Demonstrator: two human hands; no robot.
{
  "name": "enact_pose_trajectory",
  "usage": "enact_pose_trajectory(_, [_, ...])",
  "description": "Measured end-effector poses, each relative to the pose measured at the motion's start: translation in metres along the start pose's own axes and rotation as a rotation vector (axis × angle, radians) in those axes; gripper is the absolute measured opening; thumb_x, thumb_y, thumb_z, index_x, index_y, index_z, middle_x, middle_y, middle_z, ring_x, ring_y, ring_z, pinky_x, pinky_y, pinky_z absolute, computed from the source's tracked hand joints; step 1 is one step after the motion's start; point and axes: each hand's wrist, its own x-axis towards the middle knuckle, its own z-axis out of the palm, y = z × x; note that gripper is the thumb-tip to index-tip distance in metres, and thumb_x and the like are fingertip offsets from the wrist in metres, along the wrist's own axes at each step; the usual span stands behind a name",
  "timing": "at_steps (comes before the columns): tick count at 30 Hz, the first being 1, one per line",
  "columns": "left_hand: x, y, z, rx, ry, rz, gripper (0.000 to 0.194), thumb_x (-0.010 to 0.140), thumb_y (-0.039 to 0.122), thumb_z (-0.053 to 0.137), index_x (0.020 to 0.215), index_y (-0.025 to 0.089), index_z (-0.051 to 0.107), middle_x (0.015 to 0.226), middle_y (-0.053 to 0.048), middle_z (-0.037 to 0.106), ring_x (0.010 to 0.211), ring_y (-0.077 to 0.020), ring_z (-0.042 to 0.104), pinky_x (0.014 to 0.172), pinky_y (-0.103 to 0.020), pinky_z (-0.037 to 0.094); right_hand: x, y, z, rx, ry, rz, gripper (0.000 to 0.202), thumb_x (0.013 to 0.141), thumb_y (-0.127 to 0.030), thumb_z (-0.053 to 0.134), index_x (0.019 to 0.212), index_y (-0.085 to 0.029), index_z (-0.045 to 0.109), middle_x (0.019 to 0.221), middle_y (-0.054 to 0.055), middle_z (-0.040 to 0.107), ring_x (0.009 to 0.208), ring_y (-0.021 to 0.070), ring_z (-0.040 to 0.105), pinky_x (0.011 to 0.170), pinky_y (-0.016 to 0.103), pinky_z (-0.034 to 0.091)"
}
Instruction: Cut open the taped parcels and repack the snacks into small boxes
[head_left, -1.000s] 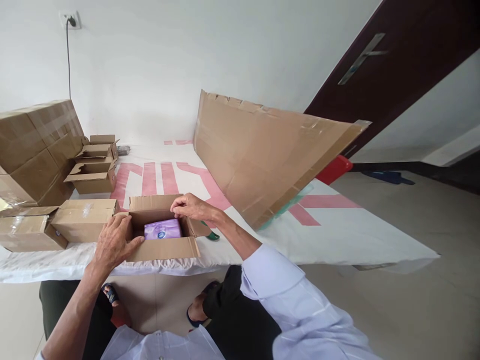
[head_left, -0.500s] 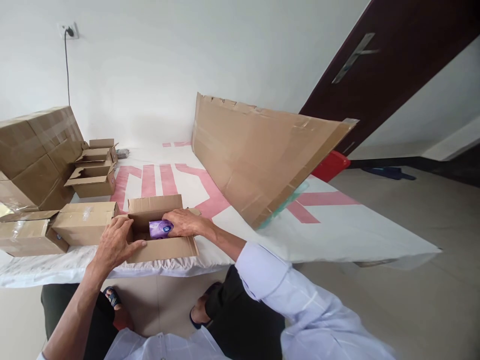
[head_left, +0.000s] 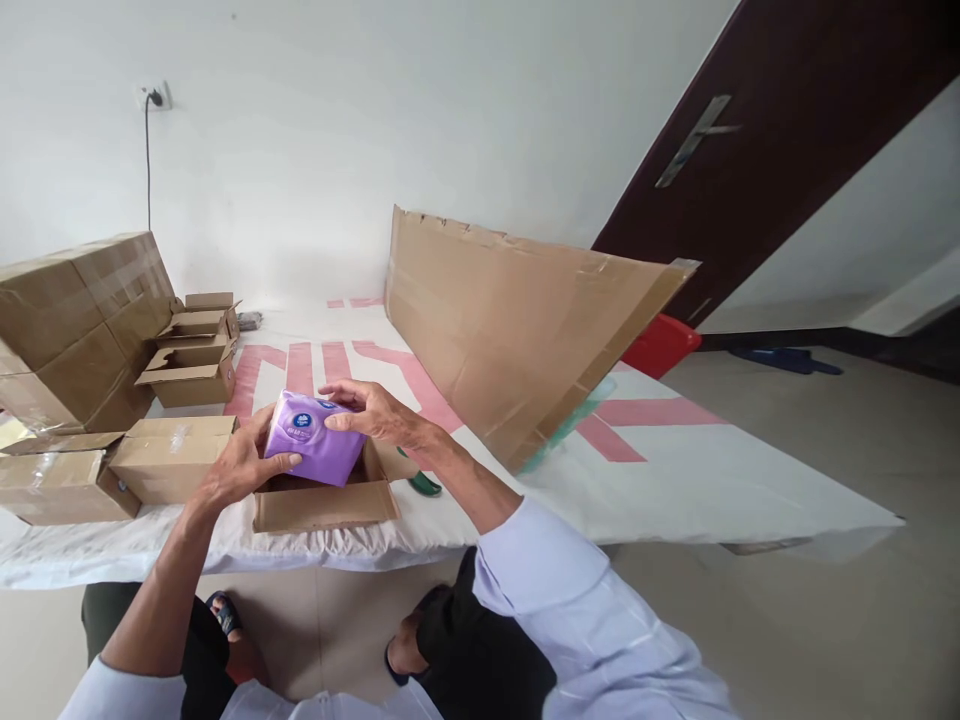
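Observation:
A purple tissue pack (head_left: pixel 319 452) with a blue-and-white logo is held up between both hands, tilted over an open cardboard box (head_left: pixel 324 508). My left hand (head_left: pixel 244 462) grips its left end, thumb across the front. On the right end, my right hand (head_left: pixel 381 412) is closed with the thumb on the front face and the fingers along the top. The pack hides most of the box's inside. A dark green object (head_left: pixel 424 484) lies by the box's right flap, partly under my right forearm.
Two closed cartons (head_left: pixel 174 462) stand left of the open box. Behind them are several small open boxes (head_left: pixel 189 385) and a big taped stack of cartons (head_left: pixel 82 335). A large cardboard sheet (head_left: pixel 517 330) leans upright on the white-and-pink table cover (head_left: pixel 675 480). A red stool-like object (head_left: pixel 664 345) shows behind it.
The purple tissue pack has come up out of the open box. My left hand has moved from the box's edge onto the pack's left end. The green object has come into sight.

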Motion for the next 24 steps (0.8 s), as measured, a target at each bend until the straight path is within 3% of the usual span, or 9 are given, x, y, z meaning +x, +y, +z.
enact_pose_trajectory(4, [0.010, -0.003, 0.004, -0.220, 0.116, -0.046, 0.082, 0.071, 0.053, 0.100, 0.140, 0.019, 0.072, 0.132, -0.015, 0.082, 0.126, -0.0432, 0.074, 0.101, -0.048, 0.062, -0.003, 0.009, 0.010, 0.137, 0.138, -0.031, 0.082, 0.084, -0.067, 0.083, 0.150, -0.023, 0.062, 0.143, 0.013, 0.073, 0.136, 0.0321, 0.067, 0.115, 0.047, 0.054])
enact_pose_trajectory(9, [0.018, -0.012, 0.006, -0.339, 0.253, -0.041, 0.080, 0.071, 0.056, 0.101, 0.136, 0.018, 0.074, 0.126, -0.014, 0.084, 0.122, -0.0405, 0.076, 0.103, -0.046, 0.061, -0.007, 0.026, 0.034, 0.293, 0.176, -0.040, 0.094, 0.083, -0.066, 0.084, 0.161, -0.025, 0.049, 0.149, 0.014, 0.069, 0.139, 0.0322, 0.066, 0.115, 0.047, 0.056])
enact_pose_trajectory(12, [0.024, -0.015, 0.005, -0.404, 0.226, -0.025, 0.074, 0.076, 0.052, 0.099, 0.136, 0.018, 0.073, 0.129, -0.014, 0.082, 0.124, -0.0382, 0.075, 0.106, -0.046, 0.058, 0.000, 0.032, 0.041, 0.319, 0.231, -0.045, 0.092, 0.083, -0.064, 0.084, 0.160, -0.027, 0.050, 0.144, 0.012, 0.073, 0.135, 0.0317, 0.067, 0.115, 0.049, 0.057])
enact_pose_trajectory(18, [0.037, -0.030, -0.011, -0.364, 0.017, -0.099, 0.062, 0.080, 0.044, 0.095, 0.135, 0.022, 0.077, 0.130, -0.012, 0.082, 0.123, -0.0351, 0.075, 0.101, -0.042, 0.058, 0.027, 0.049, 0.031, 0.347, 0.289, 0.010, 0.088, 0.079, -0.070, 0.081, 0.153, -0.028, 0.060, 0.146, 0.011, 0.073, 0.134, 0.0338, 0.069, 0.108, 0.048, 0.061])
enact_pose_trajectory(24, [0.043, -0.056, -0.018, -0.326, 0.040, -0.135, 0.059, 0.073, 0.041, 0.097, 0.126, 0.020, 0.080, 0.118, -0.011, 0.084, 0.115, -0.0325, 0.076, 0.092, -0.038, 0.057, 0.044, 0.076, 0.030, 0.289, 0.317, 0.019, 0.093, 0.074, -0.077, 0.081, 0.149, -0.025, 0.064, 0.142, 0.012, 0.074, 0.135, 0.0308, 0.068, 0.110, 0.044, 0.059])
